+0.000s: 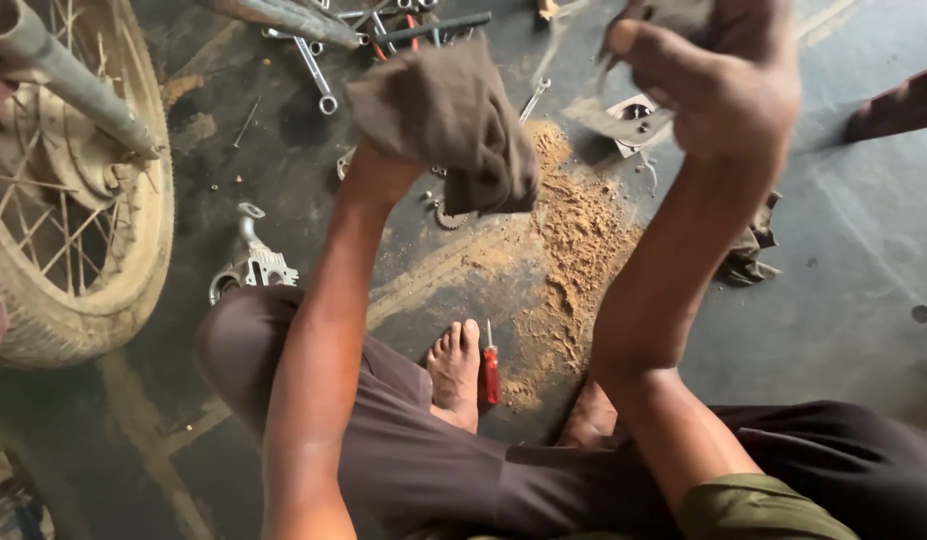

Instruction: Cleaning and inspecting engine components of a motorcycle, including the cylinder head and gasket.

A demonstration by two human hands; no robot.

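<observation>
Left hand (389, 165) clutches brown rag (449, 120); right hand (729, 85) grips metal part (624, 120).

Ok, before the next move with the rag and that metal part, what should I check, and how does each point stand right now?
1. Left hand has a firm hold on the rag: ok, the cloth is bunched over it.
2. Right hand grips the metal part: ok, but the part is mostly hidden.
3. Part is clean: cannot tell, blurred and at the frame edge.
4. Screwdriver clear of the bare foot: not ok, it lies right beside the toes.
5. Wrenches within sight on the floor: ok.
6. Sawdust covers the spill: cannot tell.
</observation>
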